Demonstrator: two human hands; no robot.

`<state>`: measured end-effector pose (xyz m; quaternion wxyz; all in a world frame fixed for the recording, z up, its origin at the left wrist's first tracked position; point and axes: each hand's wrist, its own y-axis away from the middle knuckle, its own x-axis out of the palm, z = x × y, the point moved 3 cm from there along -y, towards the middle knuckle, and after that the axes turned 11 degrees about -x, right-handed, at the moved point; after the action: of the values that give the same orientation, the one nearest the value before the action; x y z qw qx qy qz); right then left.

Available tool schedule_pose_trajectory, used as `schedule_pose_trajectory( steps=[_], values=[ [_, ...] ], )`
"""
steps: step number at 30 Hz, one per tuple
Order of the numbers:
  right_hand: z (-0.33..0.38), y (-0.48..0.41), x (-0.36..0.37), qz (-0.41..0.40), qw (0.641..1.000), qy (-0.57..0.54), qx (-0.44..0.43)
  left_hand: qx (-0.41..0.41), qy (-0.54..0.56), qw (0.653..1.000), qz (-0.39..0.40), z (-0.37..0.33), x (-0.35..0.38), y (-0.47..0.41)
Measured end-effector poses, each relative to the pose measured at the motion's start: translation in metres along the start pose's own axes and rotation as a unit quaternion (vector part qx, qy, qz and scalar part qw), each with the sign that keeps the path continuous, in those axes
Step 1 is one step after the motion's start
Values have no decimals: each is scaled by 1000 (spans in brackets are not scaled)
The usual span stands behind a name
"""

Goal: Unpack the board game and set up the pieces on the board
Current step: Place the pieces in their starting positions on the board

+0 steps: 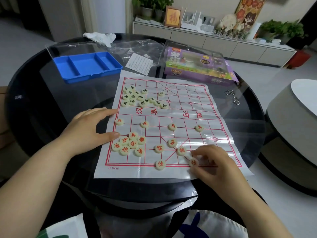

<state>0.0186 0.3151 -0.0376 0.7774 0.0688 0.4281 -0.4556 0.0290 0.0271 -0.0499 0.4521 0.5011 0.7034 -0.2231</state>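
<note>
On the board [188,93], red piece [193,162] between right fingers [199,153]

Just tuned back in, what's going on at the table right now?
A person is setting up Chinese chess. The left hand presses flat on the left edge of the paper board while the right hand pinches a red piece on the near row. Four red soldiers stand spaced out; other red pieces and the black pieces lie in heaps.

The white board [188,107] is ruled with a red grid. Cream red-lettered pieces [128,145] are clustered at seven o'clock on it, cream black-lettered pieces [135,97] at eleven. A blue tray [85,62] is seen at ten o'clock and a purple box [197,73] at one, on the black tabletop [51,103].
</note>
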Motion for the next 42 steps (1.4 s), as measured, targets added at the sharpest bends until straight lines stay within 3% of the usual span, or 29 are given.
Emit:
schedule_pose_trajectory(
  steps=[4, 11, 15, 25, 31, 35, 42],
  values=[
    [10, -19, -7, -33, 999, -4, -6, -2, 2, 1000, 4, 1, 0, -1],
    [16, -56, 11, 83, 993, 89, 9, -5, 8, 1000, 3, -2, -2, 2],
    [15, -61, 23, 101, 987, 122, 35, -2, 11, 1000, 3, -2, -2, 2],
    [9, -66, 24, 92, 987, 129, 24, -1, 11, 1000, 2, -1, -2, 2],
    [7, -53, -3, -16, 997, 75, 20, -5, 6, 1000, 0, -3, -2, 2],
    [-5, -24, -34, -76, 991, 107, 40, 2, 2, 1000, -6, -2, -1, 1],
    [-21, 12, -26, -6, 984, 170, 58, 18, 11, 1000, -14, -4, -2, 1]
  ],
)
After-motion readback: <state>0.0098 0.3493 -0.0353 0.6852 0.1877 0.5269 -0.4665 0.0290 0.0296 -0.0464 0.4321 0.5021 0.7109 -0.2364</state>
